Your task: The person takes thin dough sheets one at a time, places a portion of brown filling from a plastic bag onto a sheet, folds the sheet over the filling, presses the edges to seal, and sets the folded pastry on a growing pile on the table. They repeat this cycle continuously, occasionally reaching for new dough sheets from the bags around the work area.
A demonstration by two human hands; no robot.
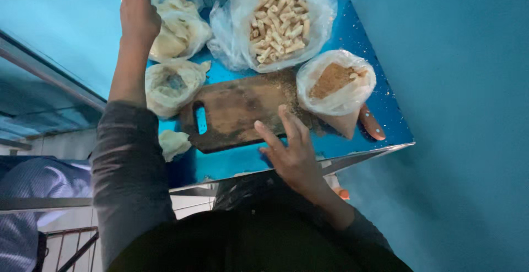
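Observation:
A dark wooden cutting board (237, 112) with a handle hole lies on a blue table (352, 35). My right hand (292, 151) rests with spread fingers on the board's near right edge and holds nothing. My left hand (138, 13) reaches to the far left of the table, beside a clear bag of pale dough sheets (179, 29); its fingers are curled, and I cannot tell whether they hold anything. Behind the board stands an open plastic bag of small rolled pastries (278, 18). At the right, a bag of brown crumbs (336, 82) sits open.
A crumpled plastic bag with pale remains (171, 84) lies left of the board. A lump of dough (173, 142) sits near the table's front edge. An orange-handled tool (372, 123) lies at the right. Blue walls stand on both sides; the table has a metal rim (363, 156).

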